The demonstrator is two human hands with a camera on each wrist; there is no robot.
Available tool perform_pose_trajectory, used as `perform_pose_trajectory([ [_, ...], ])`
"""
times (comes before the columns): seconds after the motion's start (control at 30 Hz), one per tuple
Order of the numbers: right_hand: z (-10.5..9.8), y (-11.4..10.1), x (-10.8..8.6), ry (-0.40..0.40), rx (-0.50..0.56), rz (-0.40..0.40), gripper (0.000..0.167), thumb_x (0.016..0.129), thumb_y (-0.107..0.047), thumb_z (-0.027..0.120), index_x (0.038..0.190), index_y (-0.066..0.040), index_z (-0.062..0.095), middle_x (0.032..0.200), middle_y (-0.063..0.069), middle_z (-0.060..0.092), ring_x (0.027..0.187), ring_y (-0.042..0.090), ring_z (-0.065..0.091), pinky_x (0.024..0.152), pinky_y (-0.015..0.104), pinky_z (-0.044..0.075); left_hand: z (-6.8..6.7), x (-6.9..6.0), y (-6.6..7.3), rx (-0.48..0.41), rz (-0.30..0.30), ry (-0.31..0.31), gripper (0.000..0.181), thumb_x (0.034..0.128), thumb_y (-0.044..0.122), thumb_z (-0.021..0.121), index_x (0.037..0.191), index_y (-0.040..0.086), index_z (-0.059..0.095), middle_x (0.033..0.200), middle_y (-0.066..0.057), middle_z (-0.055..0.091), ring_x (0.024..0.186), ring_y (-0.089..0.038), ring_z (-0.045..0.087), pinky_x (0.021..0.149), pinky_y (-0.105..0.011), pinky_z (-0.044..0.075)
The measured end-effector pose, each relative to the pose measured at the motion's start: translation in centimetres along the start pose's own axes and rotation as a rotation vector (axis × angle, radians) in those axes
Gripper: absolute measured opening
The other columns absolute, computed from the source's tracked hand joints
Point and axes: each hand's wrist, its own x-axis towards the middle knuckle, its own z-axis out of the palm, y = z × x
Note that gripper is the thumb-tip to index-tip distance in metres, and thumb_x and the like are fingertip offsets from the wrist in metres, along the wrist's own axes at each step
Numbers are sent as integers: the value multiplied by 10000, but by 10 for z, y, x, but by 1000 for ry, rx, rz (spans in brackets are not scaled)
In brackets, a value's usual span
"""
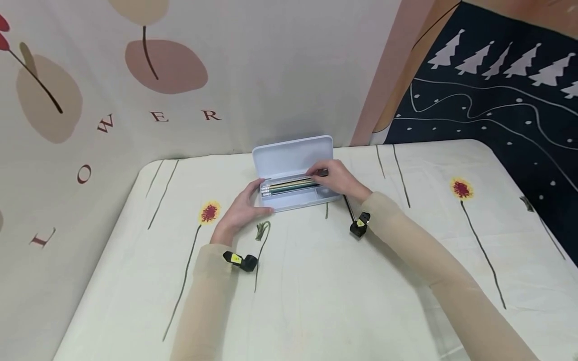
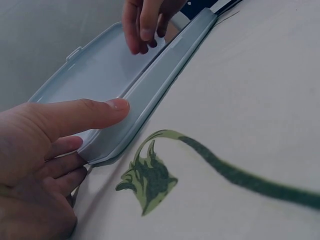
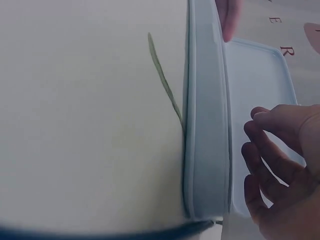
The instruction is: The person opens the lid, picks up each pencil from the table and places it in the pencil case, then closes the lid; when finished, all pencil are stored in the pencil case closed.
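A pale blue pencil case (image 1: 293, 204) stands open on the table with its lid (image 1: 293, 155) tilted up at the back. Several pencils (image 1: 289, 187), some dark green, lie lengthwise inside. My left hand (image 1: 241, 208) holds the case's left end, thumb on the front wall and fingers round the end. Over the right part of the case is my right hand (image 1: 334, 175), its fingers bent near the pencils' right ends. The right wrist view shows thumb and forefinger close together, with nothing visible between them. A small dark patch beneath that hand is unclear.
The case sits at the back edge of a table covered by a white flower-print cloth (image 1: 316, 291). Behind hangs a printed curtain (image 1: 280, 75) with letters, and a dark cloth with white trees (image 1: 487, 100) is at the right. Each wrist carries a small black camera (image 1: 358, 225).
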Motion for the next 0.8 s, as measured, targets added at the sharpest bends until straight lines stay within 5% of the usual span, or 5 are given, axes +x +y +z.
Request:
perform_pose_trajectory([
  [0.33,-20,8,-33,93,9,89,167,899,11,626,1043,42,704,1047,162,674,929,264,598,837,395,489,-1,0,0,24,29,-1,915,761,118,799,1520,157,290,1571,-77,253,1448,-273,117,1156,-504,48],
  [0.8,-28,18,-68,87,-10,238,206,901,-25,604,1083,33,681,1132,186,638,962,313,596,850,441,493,-2,1,-1,30,39,-12,922,758,113,798,1522,149,283,1570,-83,252,1447,-277,122,1157,-498,60],
])
